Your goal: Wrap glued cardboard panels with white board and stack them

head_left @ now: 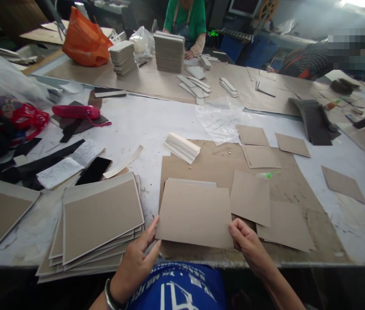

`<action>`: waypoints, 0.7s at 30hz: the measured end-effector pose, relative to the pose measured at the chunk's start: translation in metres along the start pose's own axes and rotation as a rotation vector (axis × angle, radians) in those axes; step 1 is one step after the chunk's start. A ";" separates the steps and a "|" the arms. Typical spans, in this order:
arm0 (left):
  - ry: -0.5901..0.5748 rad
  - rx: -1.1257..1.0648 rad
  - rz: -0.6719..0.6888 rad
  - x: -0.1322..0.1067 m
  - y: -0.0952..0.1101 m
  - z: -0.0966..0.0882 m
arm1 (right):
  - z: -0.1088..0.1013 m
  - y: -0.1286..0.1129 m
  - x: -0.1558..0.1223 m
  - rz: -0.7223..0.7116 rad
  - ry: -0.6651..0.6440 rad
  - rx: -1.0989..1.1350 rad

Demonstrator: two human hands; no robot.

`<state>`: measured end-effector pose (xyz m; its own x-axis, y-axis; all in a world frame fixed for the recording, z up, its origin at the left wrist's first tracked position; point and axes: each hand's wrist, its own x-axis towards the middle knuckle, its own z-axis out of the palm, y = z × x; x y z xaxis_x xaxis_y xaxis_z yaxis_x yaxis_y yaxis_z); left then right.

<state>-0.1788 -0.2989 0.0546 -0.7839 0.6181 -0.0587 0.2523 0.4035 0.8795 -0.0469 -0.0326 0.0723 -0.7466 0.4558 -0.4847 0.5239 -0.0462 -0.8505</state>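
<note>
My left hand [137, 258] grips the near left corner of a brown cardboard sheet [195, 213], thumb on top and fingers under it. My right hand [247, 241] pinches the sheet's near right corner. The sheet tops a thin stack lying on a large brown board [221, 165] on the white table. To the left lies a fanned pile of grey-edged boards [100, 224]. Loose brown sheets [250, 196] lie to the right.
A small stack of white strips [181, 147] sits beyond the sheet. More brown squares [252, 135] lie farther back, and a dark fanned pile [313, 120] at the right. A person in green [185, 21] works at the far side by tall board stacks [168, 51]. An orange bag [84, 41] stands at back left.
</note>
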 end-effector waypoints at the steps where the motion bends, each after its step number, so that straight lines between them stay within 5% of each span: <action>1: -0.047 -0.125 -0.100 -0.001 0.001 0.002 | 0.001 0.007 0.001 -0.019 0.013 -0.034; 3: -0.050 -0.261 -0.258 0.001 0.003 0.006 | 0.003 0.020 0.006 -0.073 0.048 -0.137; 7: 0.089 -0.142 -0.424 0.017 -0.004 0.017 | 0.007 0.038 0.020 -0.178 0.175 -0.406; 21: -0.042 0.167 -0.464 0.062 -0.031 0.036 | 0.010 0.055 0.054 -0.169 0.194 -0.749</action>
<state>-0.2152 -0.2487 0.0065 -0.8123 0.3732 -0.4482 -0.0273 0.7433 0.6684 -0.0630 -0.0193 -0.0028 -0.7920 0.5533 -0.2582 0.5979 0.6170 -0.5117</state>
